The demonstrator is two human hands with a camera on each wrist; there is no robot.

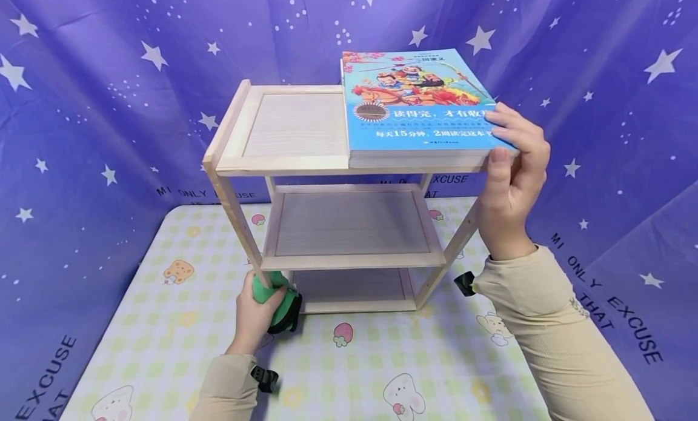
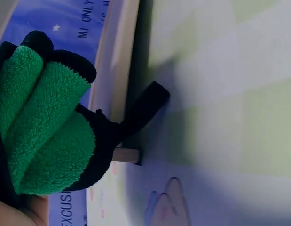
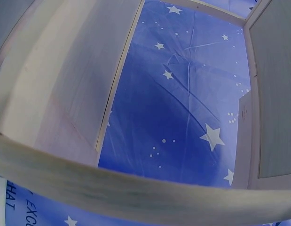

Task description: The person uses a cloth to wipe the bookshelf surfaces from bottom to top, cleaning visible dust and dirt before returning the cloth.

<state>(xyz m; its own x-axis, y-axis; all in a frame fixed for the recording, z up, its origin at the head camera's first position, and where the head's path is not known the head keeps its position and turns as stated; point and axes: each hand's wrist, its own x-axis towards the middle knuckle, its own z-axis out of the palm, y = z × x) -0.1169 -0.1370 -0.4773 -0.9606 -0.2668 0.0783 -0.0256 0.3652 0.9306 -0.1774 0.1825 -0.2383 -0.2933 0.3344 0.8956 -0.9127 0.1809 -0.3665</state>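
Note:
A light wooden three-tier shelf stands upright. Low at its front left leg, my left hand grips a folded green cloth with black edging, held against the leg. In the left wrist view the fuzzy cloth fills the left side, with a black loop trailing toward the table. A thick blue book with a cartoon cover lies on the right of the top board. My right hand holds its near right corner, fingers over the cover and thumb at the front edge. The right wrist view shows shelf boards, not the hand.
The shelf stands on a table with a green-checked, cartoon-printed cloth. Behind and beside it hangs a purple-blue curtain with white stars. A side rail crosses the right wrist view.

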